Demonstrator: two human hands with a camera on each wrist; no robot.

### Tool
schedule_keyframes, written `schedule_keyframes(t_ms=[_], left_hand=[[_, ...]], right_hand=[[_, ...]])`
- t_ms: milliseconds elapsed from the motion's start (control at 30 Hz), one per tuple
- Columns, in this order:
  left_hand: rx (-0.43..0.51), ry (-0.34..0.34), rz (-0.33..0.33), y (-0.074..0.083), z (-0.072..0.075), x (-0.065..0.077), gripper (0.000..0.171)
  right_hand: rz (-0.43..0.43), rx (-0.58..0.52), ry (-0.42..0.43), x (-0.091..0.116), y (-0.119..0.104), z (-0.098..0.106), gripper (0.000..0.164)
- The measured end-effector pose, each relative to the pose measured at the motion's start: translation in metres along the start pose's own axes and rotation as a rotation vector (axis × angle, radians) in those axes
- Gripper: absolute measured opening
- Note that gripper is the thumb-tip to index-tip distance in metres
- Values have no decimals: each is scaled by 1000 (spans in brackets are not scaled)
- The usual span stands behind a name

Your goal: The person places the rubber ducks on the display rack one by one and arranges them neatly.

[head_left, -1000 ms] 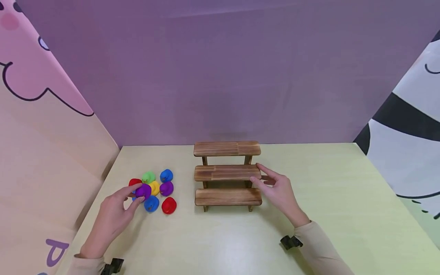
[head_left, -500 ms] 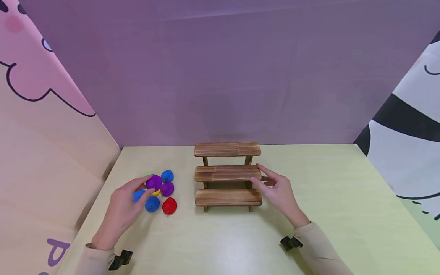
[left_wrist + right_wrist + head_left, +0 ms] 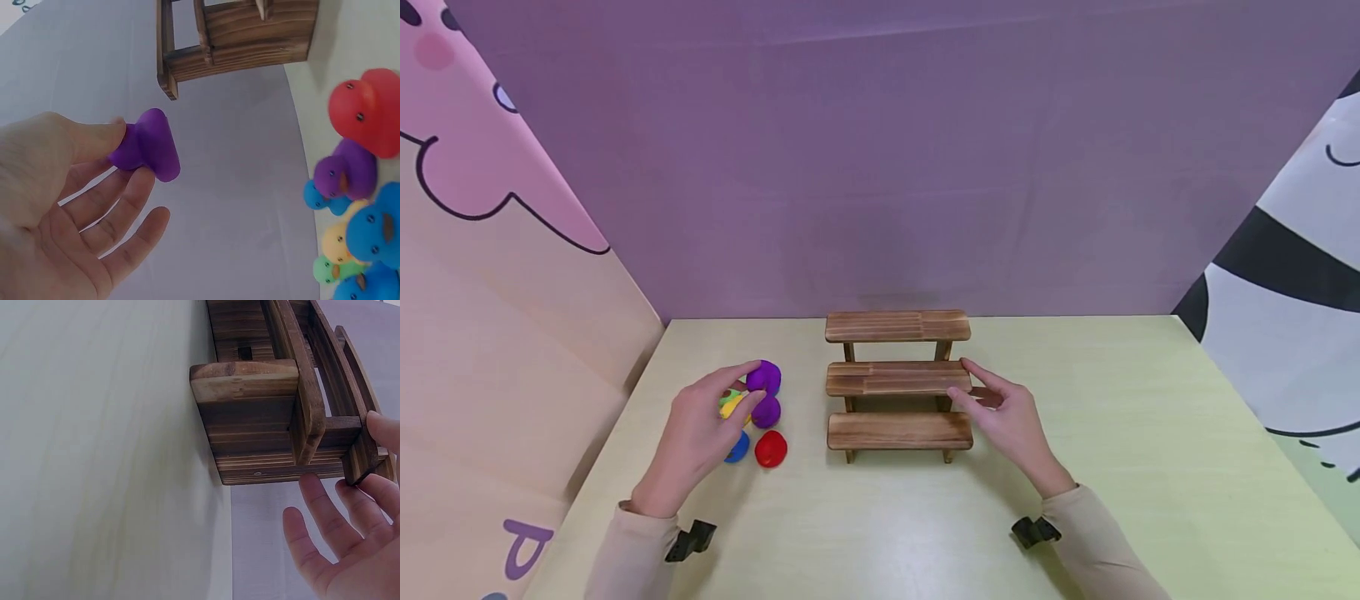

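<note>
My left hand (image 3: 696,437) pinches a purple rubber duck (image 3: 763,378) between thumb and fingertips, held above the duck cluster. In the left wrist view that purple duck (image 3: 157,147) is clear of the others, its flat base turned away from the palm. At the right end of a three-step wooden display stand (image 3: 898,430), my right hand (image 3: 1011,421) grips the middle step with thumb in front and fingers behind. The right wrist view has the thumb and fingertips at the stand's edge (image 3: 359,453).
Below the left hand lie another purple duck (image 3: 766,412), a red duck (image 3: 771,450), a blue duck (image 3: 739,448) and a partly covered yellow duck (image 3: 733,407). Several more show in the left wrist view, including a green duck (image 3: 328,269). A purple backdrop (image 3: 895,167) borders the table.
My left hand has carried the purple duck right and slightly away from me, from the cluster's left side to above its right side. The right hand keeps its place on the stand.
</note>
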State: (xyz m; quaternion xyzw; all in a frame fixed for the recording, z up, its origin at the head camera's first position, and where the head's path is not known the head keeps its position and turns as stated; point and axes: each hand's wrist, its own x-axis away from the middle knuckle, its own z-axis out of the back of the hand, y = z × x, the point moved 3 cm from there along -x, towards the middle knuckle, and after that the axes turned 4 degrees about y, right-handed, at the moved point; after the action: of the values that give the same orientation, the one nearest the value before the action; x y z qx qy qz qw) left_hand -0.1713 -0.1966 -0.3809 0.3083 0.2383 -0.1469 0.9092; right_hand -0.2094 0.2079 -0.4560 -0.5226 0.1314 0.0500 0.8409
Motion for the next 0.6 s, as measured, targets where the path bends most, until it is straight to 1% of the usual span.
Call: schedule_keyframes(t_ms=[133,367,600], left_hand=[[6,-23,11,6,-4,-8,43],[51,-29,8,17,-13,-22,43],[96,-47,-6,32,-21,-36,45]], right_hand=[[0,3,3,-1,1,0,57],[-3,-24,-2,1,0,1,55],[12,1,-1,-1,1,0,55]])
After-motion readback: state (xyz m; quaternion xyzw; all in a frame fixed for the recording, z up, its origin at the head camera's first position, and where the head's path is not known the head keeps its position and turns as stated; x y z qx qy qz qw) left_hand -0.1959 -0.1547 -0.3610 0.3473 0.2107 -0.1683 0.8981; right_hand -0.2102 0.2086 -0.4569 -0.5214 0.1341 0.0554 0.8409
